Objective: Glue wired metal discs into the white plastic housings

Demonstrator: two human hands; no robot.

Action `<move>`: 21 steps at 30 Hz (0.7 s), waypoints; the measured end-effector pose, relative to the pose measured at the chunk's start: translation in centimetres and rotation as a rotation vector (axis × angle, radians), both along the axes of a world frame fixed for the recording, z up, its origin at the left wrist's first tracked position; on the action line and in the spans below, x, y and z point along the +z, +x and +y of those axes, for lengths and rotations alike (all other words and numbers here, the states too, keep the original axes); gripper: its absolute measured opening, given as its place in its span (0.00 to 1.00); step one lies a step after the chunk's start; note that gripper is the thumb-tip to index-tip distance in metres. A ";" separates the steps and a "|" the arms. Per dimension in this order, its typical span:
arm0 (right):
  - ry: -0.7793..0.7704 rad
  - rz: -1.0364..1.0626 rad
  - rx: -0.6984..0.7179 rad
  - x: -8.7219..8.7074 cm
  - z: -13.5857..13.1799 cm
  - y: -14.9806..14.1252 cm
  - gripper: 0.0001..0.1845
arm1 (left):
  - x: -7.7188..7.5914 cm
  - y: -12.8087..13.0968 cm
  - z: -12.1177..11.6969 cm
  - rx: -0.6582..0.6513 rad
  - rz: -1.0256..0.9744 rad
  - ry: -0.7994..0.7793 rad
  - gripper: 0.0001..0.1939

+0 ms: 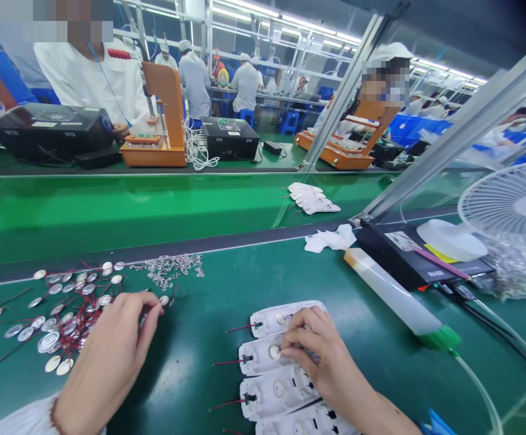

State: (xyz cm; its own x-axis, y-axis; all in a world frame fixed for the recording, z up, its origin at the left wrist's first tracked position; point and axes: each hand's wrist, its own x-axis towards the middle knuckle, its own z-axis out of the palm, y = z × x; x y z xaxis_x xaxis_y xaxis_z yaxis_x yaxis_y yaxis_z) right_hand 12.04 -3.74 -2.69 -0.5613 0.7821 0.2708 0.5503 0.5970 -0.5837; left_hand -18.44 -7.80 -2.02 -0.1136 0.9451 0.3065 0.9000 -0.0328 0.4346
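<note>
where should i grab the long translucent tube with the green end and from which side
Probably mid-length on the translucent tube, coming from the side facing the white shells. It lies slanted with a long, slim body, a hose leaves its green end, and the black box sits along its other side.

The right hand (319,344) covers parts of the upper white shells (263,396), and the bottom edge cuts off the nearest one. The left hand (113,341) hides part of the heap of wired discs (49,341); the clear bits (176,264) beyond are too small to identify. The right edge crops the fan (511,204), and the distant workers (194,78) are blurred.
</note>
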 end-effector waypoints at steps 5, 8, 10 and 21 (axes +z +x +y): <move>0.020 0.017 -0.076 -0.8 -0.3 -0.3 0.10 | 0.5 0.4 -0.2 0.108 -0.129 0.064 0.14; 0.042 0.037 -0.106 -1.2 -0.2 -0.4 0.10 | 0.8 0.3 0.0 0.136 -0.192 0.070 0.16; 0.059 0.020 -0.089 -1.1 -0.1 -0.3 0.09 | 0.7 0.2 0.3 0.108 -0.248 0.019 0.17; 0.212 -0.060 0.013 -1.1 -0.3 -0.2 0.17 | -0.9 0.0 1.3 -0.125 -0.196 0.038 0.08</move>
